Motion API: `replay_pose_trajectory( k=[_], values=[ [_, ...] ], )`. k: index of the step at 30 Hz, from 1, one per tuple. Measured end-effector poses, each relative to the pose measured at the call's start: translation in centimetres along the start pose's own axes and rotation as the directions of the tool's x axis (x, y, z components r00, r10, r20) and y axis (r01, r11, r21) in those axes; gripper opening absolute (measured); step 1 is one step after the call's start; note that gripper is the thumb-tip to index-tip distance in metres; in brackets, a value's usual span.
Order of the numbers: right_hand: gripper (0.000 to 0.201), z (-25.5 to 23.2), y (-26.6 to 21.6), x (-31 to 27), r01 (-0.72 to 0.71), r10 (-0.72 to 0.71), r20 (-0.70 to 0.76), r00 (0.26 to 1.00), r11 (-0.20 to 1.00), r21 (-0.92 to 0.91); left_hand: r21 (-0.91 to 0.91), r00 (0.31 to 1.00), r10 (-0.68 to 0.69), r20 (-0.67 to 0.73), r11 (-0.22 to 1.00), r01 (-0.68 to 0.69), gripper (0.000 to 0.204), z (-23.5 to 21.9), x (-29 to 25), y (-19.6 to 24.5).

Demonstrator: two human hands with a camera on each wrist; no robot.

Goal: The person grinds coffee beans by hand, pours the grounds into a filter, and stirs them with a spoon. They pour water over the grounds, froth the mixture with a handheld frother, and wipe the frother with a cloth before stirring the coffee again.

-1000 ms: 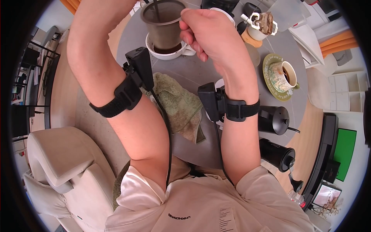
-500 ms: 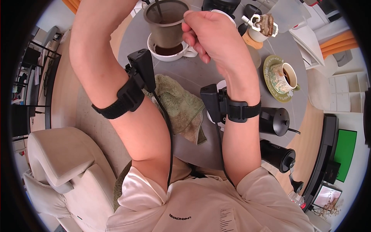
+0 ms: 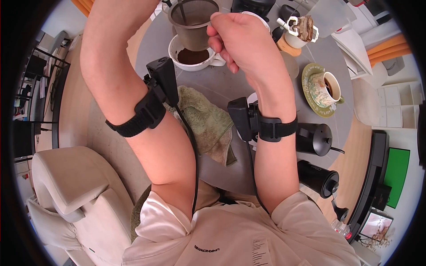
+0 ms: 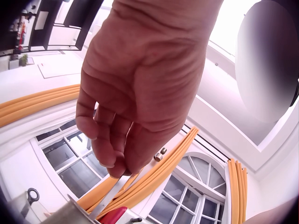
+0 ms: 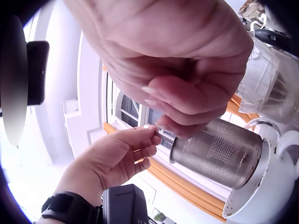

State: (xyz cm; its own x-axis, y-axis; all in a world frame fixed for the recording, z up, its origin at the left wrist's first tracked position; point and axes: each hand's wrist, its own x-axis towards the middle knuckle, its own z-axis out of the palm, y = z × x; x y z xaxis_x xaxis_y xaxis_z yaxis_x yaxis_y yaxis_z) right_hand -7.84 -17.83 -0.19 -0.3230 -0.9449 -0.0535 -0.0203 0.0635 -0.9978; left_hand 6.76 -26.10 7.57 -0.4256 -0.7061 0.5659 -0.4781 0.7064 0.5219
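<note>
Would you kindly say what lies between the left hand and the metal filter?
In the left wrist view, a metal handle pinched by the left hand slants down towards the metal filter.

one metal strainer [image 3: 193, 34], one towel [image 3: 205, 122], two wrist straps [image 3: 278, 129]

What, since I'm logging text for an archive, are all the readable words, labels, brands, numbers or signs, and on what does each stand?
"UNKNOWN…", on the shirt; the last letters are unclear.
Green saucer: rim lettering, too small to read.
Black canister: pale lettering, too blurred to read.
No number is readable.
</note>
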Motion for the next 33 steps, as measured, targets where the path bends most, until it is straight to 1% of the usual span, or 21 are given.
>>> replay_pose_trajectory(
  k=[3,6,8,9,10,11,13,16,17,19,21,23,26,27,29,30,31,32,33],
  values=[
    [0.029,0.2,0.0,0.1,0.009,-0.010,-0.023,1.000,1.000,-0.005,0.003,1.000,0.009,-0.010,1.000,-0.009,0.020,0.0,-0.1,-0.1],
    [0.030,0.0,-0.1,0.1,-0.008,0.007,-0.023,1.000,1.000,-0.013,0.102,0.998,0.037,-0.058,0.994,-0.031,0.019,0.9,-0.3,0.0],
    [0.030,0.0,0.0,0.2,-0.008,0.008,-0.022,1.000,1.000,-0.010,0.096,0.998,0.035,-0.054,0.995,-0.029,0.019,0.8,-0.3,-0.1],
    [0.029,0.1,0.2,0.3,0.001,-0.001,-0.029,1.000,1.000,-0.009,0.040,0.999,0.020,-0.029,0.999,-0.019,0.019,0.3,-0.2,-0.1],
    [0.029,0.1,0.3,0.3,0.010,-0.010,-0.037,0.999,1.000,-0.010,0.023,1.000,0.011,-0.024,1.000,-0.011,0.019,0.4,-0.1,-0.1],
    [0.029,-0.1,0.2,0.3,0.003,-0.003,-0.016,1.000,1.000,-0.013,0.007,1.000,0.003,-0.018,1.000,-0.003,0.019,0.4,0.0,-0.2],
    [0.030,-0.3,0.0,0.2,-0.012,0.012,0.029,1.000,1.000,-0.017,0.033,1.000,-0.005,-0.029,0.999,0.006,0.019,0.8,0.1,-0.5],
    [0.030,0.1,0.2,0.1,0.014,-0.014,-0.024,1.000,1.000,-0.006,0.002,1.000,-0.006,0.015,1.000,0.006,0.019,0.1,0.1,-0.1],
    [0.030,0.0,0.1,0.2,0.006,-0.006,-0.002,1.000,1.000,-0.008,-0.010,1.000,-0.003,0.029,1.000,0.004,0.019,-0.1,0.0,0.1],
    [0.030,-0.2,-0.1,0.2,-0.012,0.012,0.046,0.999,1.000,-0.012,0.017,1.000,0.010,0.010,1.000,-0.010,0.019,0.1,0.0,0.1],
    [0.030,0.1,0.2,0.3,0.014,-0.014,0.013,1.000,1.000,0.009,0.090,0.998,0.036,-0.044,0.995,-0.032,0.019,0.9,-0.3,0.1],
    [0.030,0.2,0.2,0.2,0.022,-0.022,-0.003,1.000,1.000,0.012,0.091,0.998,0.033,-0.047,0.995,-0.029,0.019,0.9,-0.3,0.2],
    [0.030,0.0,-0.1,0.1,0.008,-0.008,0.000,1.000,1.000,0.001,-0.004,1.000,-0.009,0.022,1.000,0.009,0.019,-0.1,0.0,0.2],
    [0.030,0.0,0.0,0.1,0.006,-0.006,0.001,1.000,1.000,0.007,-0.007,1.000,-0.010,0.021,1.000,0.010,0.019,0.0,0.0,0.2],
    [0.030,0.0,0.1,0.2,0.016,-0.016,-0.010,1.000,1.000,0.010,-0.103,0.989,-0.072,0.127,0.991,0.085,0.019,-0.7,1.2,-1.6],
    [0.029,0.2,0.2,0.2,0.026,-0.026,-0.021,0.999,1.000,0.007,-0.188,0.964,-0.122,0.238,0.968,0.169,0.018,-1.9,3.6,-5.0],
    [0.029,0.3,0.2,0.2,0.035,-0.035,-0.033,0.999,0.999,0.003,-0.212,0.938,-0.175,0.299,0.946,0.244,0.018,-2.4,4.4,-5.2],
    [0.029,0.2,0.2,0.2,0.024,-0.024,-0.015,1.000,1.000,0.001,-0.228,0.906,-0.226,0.359,0.920,0.319,0.018,-2.9,5.1,-5.2],
    [0.030,0.1,0.1,0.2,0.014,-0.014,0.004,1.000,1.000,-0.001,-0.194,0.885,-0.291,0.363,0.906,0.377,0.018,-3.0,5.5,-5.0]
  ],
)
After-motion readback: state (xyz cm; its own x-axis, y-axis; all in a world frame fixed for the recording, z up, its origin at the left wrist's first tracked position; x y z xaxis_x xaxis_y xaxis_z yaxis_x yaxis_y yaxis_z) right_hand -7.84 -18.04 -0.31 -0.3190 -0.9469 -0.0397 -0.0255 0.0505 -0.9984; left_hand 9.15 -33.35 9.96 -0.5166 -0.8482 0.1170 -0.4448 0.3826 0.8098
